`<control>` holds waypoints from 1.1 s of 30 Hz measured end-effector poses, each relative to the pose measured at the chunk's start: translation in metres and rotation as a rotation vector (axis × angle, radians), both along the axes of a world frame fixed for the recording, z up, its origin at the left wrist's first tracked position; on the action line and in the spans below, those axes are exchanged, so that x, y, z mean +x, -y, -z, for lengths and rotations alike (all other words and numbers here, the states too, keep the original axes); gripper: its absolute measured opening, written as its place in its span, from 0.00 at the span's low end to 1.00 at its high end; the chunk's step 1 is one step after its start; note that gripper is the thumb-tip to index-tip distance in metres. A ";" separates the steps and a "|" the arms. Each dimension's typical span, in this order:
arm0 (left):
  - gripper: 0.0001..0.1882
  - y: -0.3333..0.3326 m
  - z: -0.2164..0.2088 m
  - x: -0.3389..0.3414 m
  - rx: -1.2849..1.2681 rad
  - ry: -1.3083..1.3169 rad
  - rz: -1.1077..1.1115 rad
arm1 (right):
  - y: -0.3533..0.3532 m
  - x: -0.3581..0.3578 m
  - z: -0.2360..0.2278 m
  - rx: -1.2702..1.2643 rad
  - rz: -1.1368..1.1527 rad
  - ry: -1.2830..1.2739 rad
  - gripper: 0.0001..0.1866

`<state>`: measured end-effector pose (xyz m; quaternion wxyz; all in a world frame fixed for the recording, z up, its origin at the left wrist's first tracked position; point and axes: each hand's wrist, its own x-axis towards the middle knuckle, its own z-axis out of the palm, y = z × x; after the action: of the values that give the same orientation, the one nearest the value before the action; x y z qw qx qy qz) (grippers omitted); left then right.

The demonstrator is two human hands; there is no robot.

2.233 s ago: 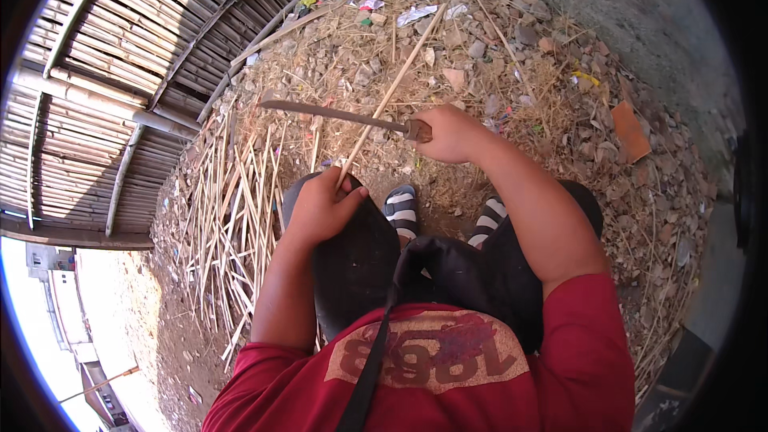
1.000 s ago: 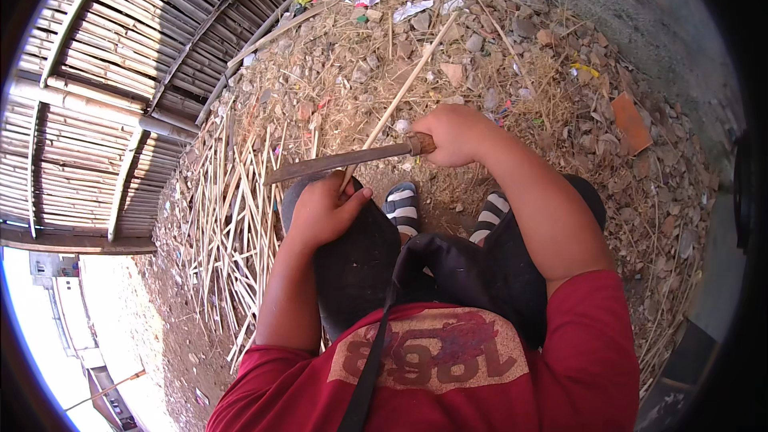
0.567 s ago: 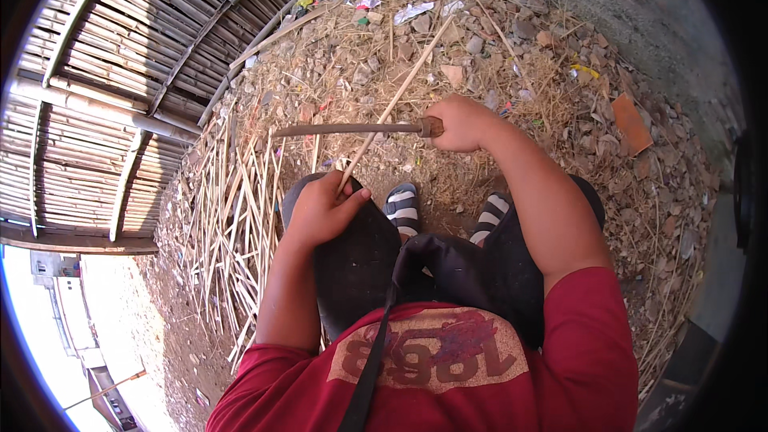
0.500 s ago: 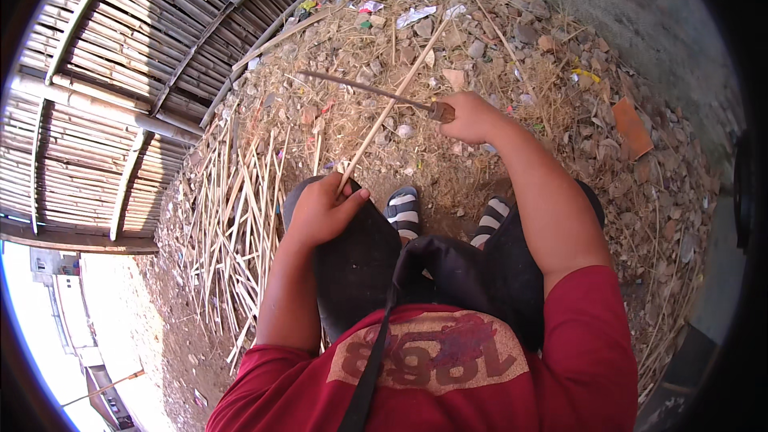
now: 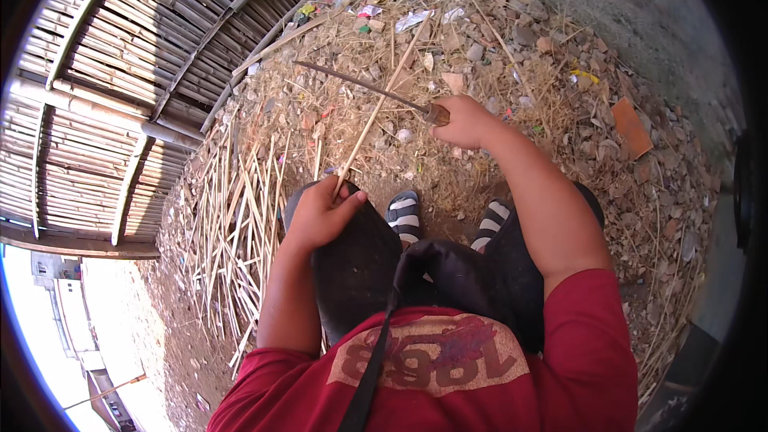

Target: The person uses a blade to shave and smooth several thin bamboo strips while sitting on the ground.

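My left hand [image 5: 322,214] rests by my left knee, its fingers closed round the lower end of a long pale bamboo strip [image 5: 367,134]. The strip slants up and to the right, away from me. In my right hand [image 5: 470,122] is the wooden handle [image 5: 437,114] of a long, narrow, dark-bladed knife. Its blade [image 5: 352,79] points left and crosses the strip around the upper middle. Whether the edge touches the strip or only passes over it, I cannot tell.
Many pale split strips [image 5: 240,216] lie heaped left of my leg. A bamboo slat wall [image 5: 192,24] stands at the far left, a rough wall [image 5: 640,32] at the far right. Rubble, straw and litter cover the ground, with an orange-brown slab [image 5: 632,128] at right.
My right hand has shifted slightly left and nearer me, and the blade now tilts up more toward its tip. The strip's far end has swung a little left. My left hand keeps its grip.
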<state>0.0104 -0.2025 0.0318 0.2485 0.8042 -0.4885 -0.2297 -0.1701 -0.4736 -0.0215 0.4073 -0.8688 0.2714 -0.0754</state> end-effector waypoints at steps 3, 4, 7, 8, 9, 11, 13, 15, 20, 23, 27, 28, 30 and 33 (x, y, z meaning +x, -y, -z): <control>0.20 -0.002 0.005 0.001 0.017 -0.004 -0.009 | -0.026 0.015 -0.016 -0.104 -0.125 -0.108 0.14; 0.20 -0.004 0.006 0.000 0.024 -0.019 0.006 | -0.023 0.013 -0.016 -0.080 -0.164 -0.127 0.14; 0.20 -0.003 0.001 -0.003 0.058 -0.033 0.029 | 0.002 0.000 -0.001 -0.036 -0.167 -0.154 0.16; 0.20 -0.001 -0.002 -0.002 0.067 -0.027 0.030 | 0.007 -0.003 0.005 0.026 -0.077 -0.110 0.16; 0.20 -0.001 -0.002 -0.002 0.049 -0.017 0.028 | 0.012 -0.006 0.010 0.088 0.013 -0.066 0.17; 0.20 -0.002 0.001 -0.002 0.019 0.003 0.022 | 0.008 -0.003 0.005 0.110 0.099 -0.031 0.18; 0.20 0.001 -0.001 -0.003 0.040 -0.008 -0.013 | -0.006 0.007 0.003 0.002 -0.035 -0.004 0.17; 0.19 0.000 0.000 -0.004 0.063 -0.005 -0.014 | -0.025 0.013 -0.011 -0.067 -0.215 -0.035 0.17; 0.18 -0.003 0.003 0.003 0.038 -0.042 0.028 | 0.006 0.000 0.010 0.115 -0.089 -0.062 0.17; 0.19 -0.003 0.004 0.002 0.037 -0.045 -0.005 | 0.012 0.000 0.004 0.141 0.072 -0.081 0.20; 0.19 -0.001 0.003 0.001 0.004 -0.044 0.004 | -0.014 0.005 -0.007 -0.048 -0.178 -0.031 0.18; 0.19 -0.001 0.000 -0.001 0.009 -0.048 0.019 | -0.010 0.002 -0.006 -0.036 -0.191 -0.056 0.19; 0.18 -0.002 0.001 0.000 0.031 -0.047 0.046 | 0.003 -0.004 0.000 -0.010 -0.220 -0.105 0.19; 0.17 -0.001 0.000 0.007 0.039 -0.032 0.063 | 0.014 -0.004 0.006 0.158 0.051 -0.070 0.17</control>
<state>0.0170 -0.2016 0.0319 0.2335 0.7893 -0.5050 -0.2598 -0.1742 -0.4874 -0.0273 0.4628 -0.8288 0.3126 -0.0336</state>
